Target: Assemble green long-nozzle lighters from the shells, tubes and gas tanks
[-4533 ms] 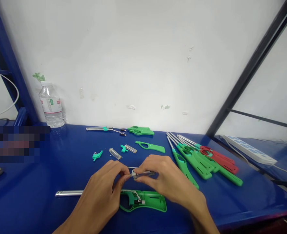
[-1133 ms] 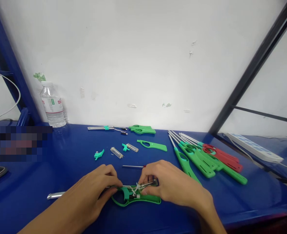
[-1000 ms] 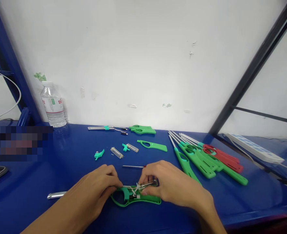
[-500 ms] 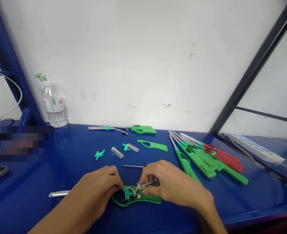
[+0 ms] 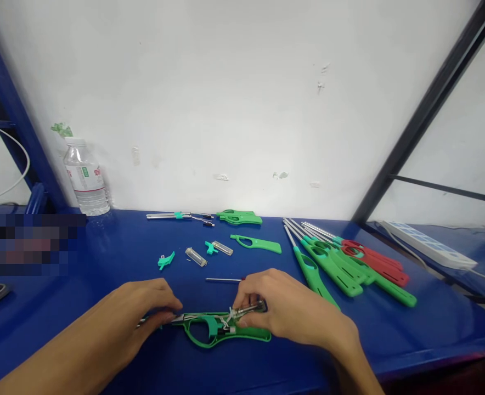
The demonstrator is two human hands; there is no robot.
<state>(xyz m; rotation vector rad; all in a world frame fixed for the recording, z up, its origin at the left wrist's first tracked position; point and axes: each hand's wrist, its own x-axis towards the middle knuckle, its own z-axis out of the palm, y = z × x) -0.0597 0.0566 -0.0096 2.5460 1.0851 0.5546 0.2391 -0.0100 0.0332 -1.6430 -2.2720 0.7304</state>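
Note:
An opened green lighter handle shell lies on the blue table, with a teal trigger and thin white wires inside it. My right hand pinches a clear fuel tank above the shell's wide end, wires running to the tank's tip. At the narrow end, my left hand is closed with thumb and fingers around the lighter's metal tube, most of which it hides. Behind my right hand lies a thin screwdriver, its handle partly covered.
Beyond my hands lie two loose clear tanks, a teal trigger piece, a green shell half and metal tubes. Assembled green and red lighters fan out at right. A water bottle stands back left; a power strip lies far right.
My left hand has slid left from the trigger opening to the metal tube, uncovering the shell's narrow end. My right hand keeps the tank in nearly the same place. The view has shifted slightly.

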